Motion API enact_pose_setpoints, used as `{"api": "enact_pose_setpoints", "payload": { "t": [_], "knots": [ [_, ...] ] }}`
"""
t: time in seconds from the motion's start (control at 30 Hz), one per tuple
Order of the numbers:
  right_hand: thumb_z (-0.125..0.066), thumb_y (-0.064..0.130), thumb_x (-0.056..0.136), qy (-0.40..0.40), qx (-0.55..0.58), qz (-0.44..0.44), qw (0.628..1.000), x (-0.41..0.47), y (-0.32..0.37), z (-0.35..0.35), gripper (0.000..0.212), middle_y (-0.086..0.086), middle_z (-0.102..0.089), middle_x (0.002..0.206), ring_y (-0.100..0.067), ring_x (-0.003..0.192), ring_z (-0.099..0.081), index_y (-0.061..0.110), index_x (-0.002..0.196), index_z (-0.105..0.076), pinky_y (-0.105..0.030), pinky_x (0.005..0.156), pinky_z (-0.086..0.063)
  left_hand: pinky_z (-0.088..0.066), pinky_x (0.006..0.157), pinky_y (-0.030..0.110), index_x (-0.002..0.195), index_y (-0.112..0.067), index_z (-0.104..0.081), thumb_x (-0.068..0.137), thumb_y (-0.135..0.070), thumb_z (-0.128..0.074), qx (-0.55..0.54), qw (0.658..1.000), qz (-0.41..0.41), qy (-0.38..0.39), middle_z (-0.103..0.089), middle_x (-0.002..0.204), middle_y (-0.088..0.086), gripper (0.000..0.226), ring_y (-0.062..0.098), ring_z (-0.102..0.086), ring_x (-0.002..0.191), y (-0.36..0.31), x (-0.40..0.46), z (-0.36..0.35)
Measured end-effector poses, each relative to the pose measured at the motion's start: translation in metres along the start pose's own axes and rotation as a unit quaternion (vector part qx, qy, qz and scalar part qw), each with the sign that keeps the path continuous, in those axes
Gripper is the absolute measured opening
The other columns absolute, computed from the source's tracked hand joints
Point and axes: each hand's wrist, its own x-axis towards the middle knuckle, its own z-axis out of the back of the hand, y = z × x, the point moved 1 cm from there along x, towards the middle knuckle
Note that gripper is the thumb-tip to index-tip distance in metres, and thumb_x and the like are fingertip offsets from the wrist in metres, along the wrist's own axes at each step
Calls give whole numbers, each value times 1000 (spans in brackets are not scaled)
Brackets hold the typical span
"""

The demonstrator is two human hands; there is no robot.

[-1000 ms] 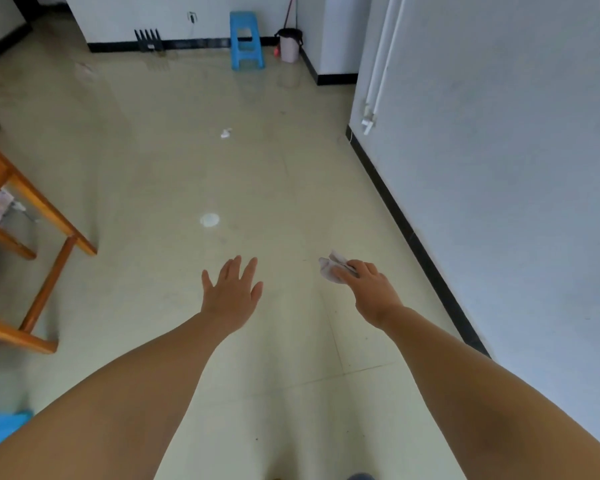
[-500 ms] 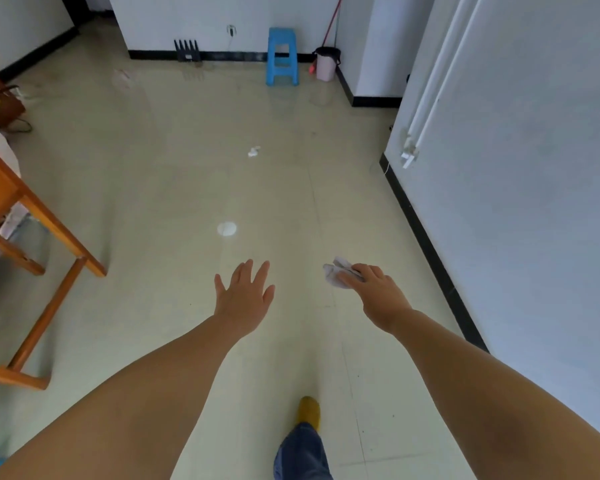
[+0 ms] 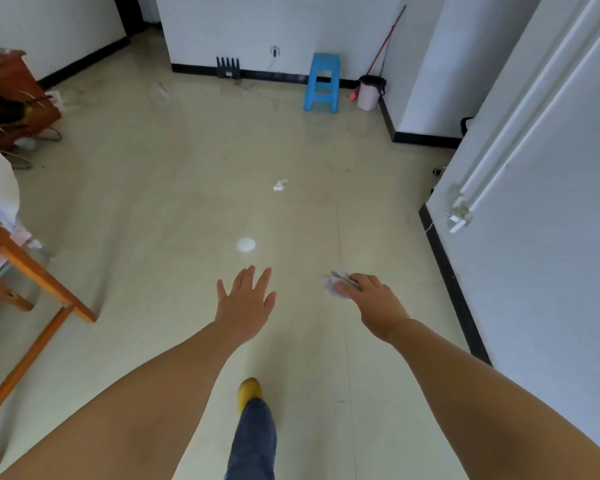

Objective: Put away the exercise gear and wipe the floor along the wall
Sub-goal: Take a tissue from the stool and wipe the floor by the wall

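Right hand pinching crumpled tissue near baseboard, ready for wiping; left hand splayed, empty.

Head camera looks forward, down at floor.

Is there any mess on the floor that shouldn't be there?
Yes. A crumpled white scrap lies alone mid-floor, and nearer the hands sits a round white spot, perhaps a reflection. The right hand holds a crumpled white wipe.
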Motion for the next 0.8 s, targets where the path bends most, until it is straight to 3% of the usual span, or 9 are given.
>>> {"api": "enact_pose_setpoints", "payload": {
  "t": [0.37, 0.6, 0.8],
  "knots": [
    [-41, -12, 81, -36, 43, -56, 997, 267, -81, 52, 81, -2, -32, 147, -24, 130, -33, 33, 147, -27, -34, 102, -37, -11, 114, 53, 150, -27, -4, 101, -41, -19, 12, 1000, -29, -4, -10, 157, 5, 53, 18, -7, 145, 44, 296, 68],
    [-43, -10, 85, -27, 49, -103, 993, 394, -187, 68, 76, -3, -31, 148, -24, 130, -33, 31, 147, -28, -34, 103, -37, -10, 114, 52, 150, -27, -7, 101, -41, -21, 13, 995, -96, -10, -13, 157, 4, 53, 17, -10, 145, -5, 482, 90],
    [-42, -12, 83, -34, 56, -76, 995, 530, -297, 95, 78, -3, -31, 148, -23, 130, -33, 31, 147, -29, -34, 105, -36, -15, 112, 52, 150, -24, -11, 100, -42, -23, 38, 995, -83, -31, -19, 155, 5, 54, 18, -18, 143, -50, 645, 112]
  ]
}}
